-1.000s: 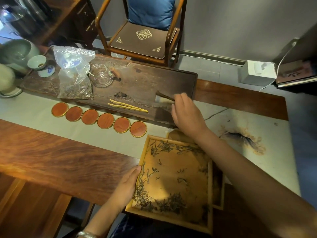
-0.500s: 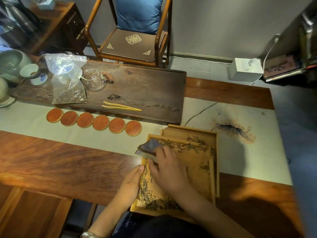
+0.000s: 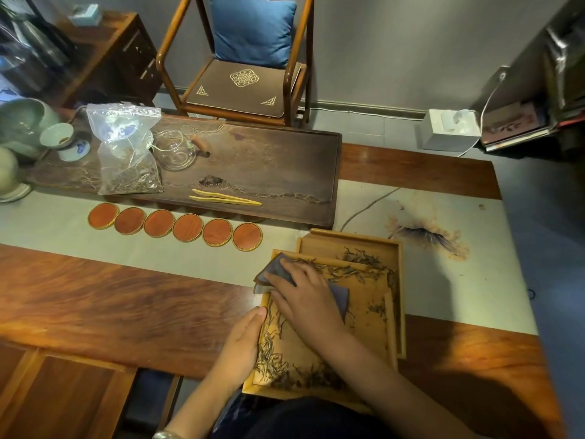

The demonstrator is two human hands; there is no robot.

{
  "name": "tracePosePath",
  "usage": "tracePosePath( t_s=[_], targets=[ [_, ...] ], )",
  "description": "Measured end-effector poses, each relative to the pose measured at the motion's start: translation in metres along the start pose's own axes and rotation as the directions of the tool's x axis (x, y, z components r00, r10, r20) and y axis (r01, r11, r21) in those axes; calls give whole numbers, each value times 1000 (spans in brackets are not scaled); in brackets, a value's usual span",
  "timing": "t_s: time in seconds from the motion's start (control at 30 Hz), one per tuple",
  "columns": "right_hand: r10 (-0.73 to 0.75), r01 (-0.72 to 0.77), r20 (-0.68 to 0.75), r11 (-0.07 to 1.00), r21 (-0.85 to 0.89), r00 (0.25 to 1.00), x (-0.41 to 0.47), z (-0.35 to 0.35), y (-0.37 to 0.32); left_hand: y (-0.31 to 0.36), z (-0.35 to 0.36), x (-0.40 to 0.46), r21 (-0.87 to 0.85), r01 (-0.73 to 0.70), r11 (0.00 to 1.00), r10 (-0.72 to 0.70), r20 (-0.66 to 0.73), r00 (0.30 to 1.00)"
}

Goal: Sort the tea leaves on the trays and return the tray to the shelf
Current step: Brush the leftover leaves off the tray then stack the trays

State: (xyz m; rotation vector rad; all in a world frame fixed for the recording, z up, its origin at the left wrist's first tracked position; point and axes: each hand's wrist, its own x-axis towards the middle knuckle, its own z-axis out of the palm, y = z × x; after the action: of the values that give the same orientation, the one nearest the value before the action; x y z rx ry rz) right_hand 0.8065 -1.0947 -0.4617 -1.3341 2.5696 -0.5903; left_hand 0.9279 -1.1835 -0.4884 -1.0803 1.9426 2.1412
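Two bamboo trays lie stacked at the table's near edge, the upper tray (image 3: 370, 337) shifted toward me over the lower tray (image 3: 348, 235). Dark tea leaves (image 3: 272, 359) lie thickest along the upper tray's left and near sides, with more at its far rim and in the lower tray's far part. My right hand (image 3: 307, 299) lies flat on a grey cloth (image 3: 275, 268) and presses it onto the upper tray's far-left corner. My left hand (image 3: 240, 343) rests with straight fingers against that tray's left rim.
Behind the trays a dark wooden tea tray (image 3: 269, 160) carries bamboo tongs (image 3: 224, 198), a plastic bag of tea (image 3: 126, 153) and a glass pitcher (image 3: 177, 152). Several round coasters (image 3: 186, 228) line its front. Cups (image 3: 57, 136) stand far left, a chair (image 3: 243, 74) behind.
My right hand came back from the dark tea tray with the grey cloth and set it down on the upper tray's far-left corner. My left hand has stayed on the tray's left rim.
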Motion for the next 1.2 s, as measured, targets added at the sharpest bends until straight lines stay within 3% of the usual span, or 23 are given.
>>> tracePosePath(
  t_s=[0.23,0.7,0.9,1.07,1.2],
  targets=[
    [92,-91,-95,996,14,991,-3,6,6,-6,-3,1,43,37,998,-36,-27,999],
    [303,-301,-76,953,37,950,-20,-3,59,-4,-10,3,64,48,997,-44,-67,997],
    [187,-175,-103,977,120,977,-15,-16,25,-6,-10,7,60,39,997,-34,-89,995],
    [50,-45,-33,991,126,998,-8,1,-11,-4,-7,6,47,5,999,0,-106,994],
    [33,-34,9,995,90,999,-7,13,-9,-3,-5,4,61,-8,998,15,-106,994]
  ],
)
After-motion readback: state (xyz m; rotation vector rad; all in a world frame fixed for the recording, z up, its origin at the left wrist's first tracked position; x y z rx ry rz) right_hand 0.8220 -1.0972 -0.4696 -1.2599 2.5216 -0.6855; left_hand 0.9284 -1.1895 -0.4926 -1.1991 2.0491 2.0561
